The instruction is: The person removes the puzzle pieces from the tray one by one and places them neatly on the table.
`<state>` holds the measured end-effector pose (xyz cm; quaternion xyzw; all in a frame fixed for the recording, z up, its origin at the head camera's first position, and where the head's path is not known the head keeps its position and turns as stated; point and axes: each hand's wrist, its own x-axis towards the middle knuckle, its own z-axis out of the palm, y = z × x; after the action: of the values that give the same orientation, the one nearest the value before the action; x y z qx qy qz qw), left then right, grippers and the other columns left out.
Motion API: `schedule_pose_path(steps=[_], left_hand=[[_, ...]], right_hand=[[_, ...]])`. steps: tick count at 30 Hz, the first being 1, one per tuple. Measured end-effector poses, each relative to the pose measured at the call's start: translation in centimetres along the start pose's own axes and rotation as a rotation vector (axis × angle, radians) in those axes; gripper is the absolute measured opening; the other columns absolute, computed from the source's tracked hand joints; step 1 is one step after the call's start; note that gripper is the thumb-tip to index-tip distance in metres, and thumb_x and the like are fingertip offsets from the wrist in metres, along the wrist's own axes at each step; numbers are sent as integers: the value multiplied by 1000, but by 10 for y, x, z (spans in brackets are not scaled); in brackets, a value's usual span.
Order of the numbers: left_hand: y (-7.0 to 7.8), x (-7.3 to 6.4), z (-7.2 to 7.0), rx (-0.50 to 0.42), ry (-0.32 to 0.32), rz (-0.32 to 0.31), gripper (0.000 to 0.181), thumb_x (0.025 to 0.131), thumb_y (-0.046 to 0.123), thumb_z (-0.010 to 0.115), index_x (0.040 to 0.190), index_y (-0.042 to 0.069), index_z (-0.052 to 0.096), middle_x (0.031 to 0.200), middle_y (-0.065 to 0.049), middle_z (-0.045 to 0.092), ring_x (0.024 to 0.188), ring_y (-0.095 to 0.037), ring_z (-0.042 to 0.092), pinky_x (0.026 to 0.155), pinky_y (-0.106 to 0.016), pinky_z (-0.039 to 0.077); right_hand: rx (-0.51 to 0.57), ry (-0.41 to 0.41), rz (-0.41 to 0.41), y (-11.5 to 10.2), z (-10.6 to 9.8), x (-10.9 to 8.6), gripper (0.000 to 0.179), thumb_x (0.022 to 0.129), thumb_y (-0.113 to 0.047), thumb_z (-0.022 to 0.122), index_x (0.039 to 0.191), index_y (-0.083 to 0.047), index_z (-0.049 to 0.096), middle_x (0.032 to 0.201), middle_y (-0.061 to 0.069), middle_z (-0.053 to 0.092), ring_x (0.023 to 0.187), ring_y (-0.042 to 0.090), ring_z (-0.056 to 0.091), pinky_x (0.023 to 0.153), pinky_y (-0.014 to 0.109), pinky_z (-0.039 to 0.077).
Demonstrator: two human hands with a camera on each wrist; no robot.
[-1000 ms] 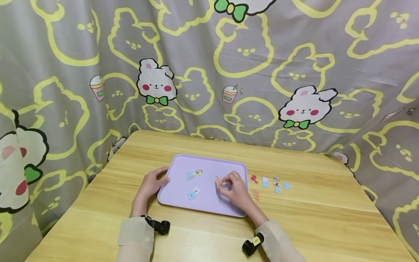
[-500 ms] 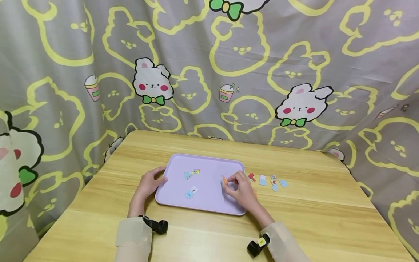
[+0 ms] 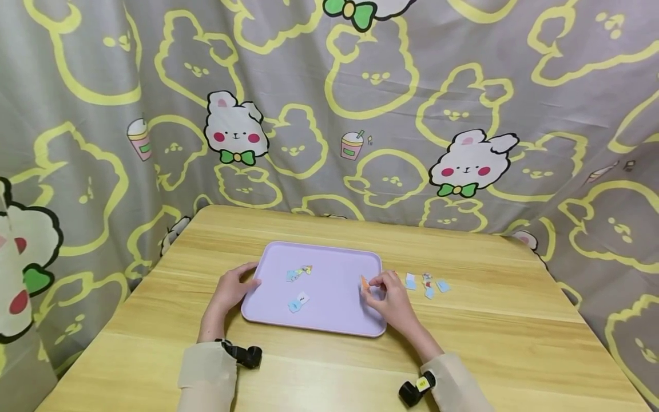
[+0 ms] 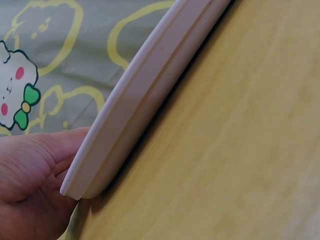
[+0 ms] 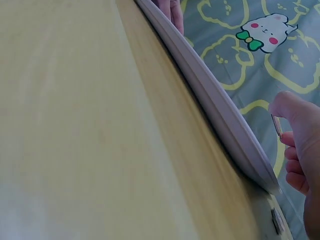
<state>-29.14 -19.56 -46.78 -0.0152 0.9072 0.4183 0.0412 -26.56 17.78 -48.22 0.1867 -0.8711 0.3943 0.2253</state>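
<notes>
A lilac tray (image 3: 329, 312) lies on the wooden table. My left hand (image 3: 230, 292) grips its left rim, with the thumb over the edge in the left wrist view. Above the tray's right side, my right hand (image 3: 395, 298) pinches an orange puzzle piece (image 3: 364, 284) between thumb and fingers. Seen edge-on in the right wrist view, the orange piece (image 5: 276, 125) is thin and apart from the tray. On the tray are a pair of joined blue-and-yellow pieces (image 3: 298, 274) and, nearer me, joined blue-and-white pieces (image 3: 298, 302).
Right of the tray lie several loose pieces: a blue-and-white piece (image 3: 410, 281), a blue-and-red group (image 3: 428, 285) and a light blue piece (image 3: 443, 286). My right hand partly hides others there. A patterned curtain (image 3: 298, 189) surrounds the wooden table (image 3: 319, 366).
My right hand has moved right across the tray, carrying the orange puzzle piece towards the right rim. It now covers the pieces beside the tray. My left hand stays on the rim.
</notes>
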Motion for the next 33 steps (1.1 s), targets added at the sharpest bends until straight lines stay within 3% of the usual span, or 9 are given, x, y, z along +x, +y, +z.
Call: schedule_pose_path(steps=[20, 33], left_hand=[[1, -1, 0, 17, 5, 11, 50, 96, 17, 61, 143, 5, 49, 150, -26, 42, 142, -46, 34, 116, -57, 32], [0, 0, 0, 9, 0, 7, 50, 96, 16, 60, 144, 5, 47, 151, -25, 41, 143, -46, 33, 117, -57, 31]], right_hand=[[-39, 16, 68, 19, -27, -16, 24, 73, -1, 81, 85, -3, 61, 81, 6, 54, 75, 13, 45, 62, 16, 40], [-91, 40, 70, 31, -41, -25, 24, 71, -3, 82, 83, -1, 62, 78, 7, 54, 73, 14, 46, 62, 20, 42]])
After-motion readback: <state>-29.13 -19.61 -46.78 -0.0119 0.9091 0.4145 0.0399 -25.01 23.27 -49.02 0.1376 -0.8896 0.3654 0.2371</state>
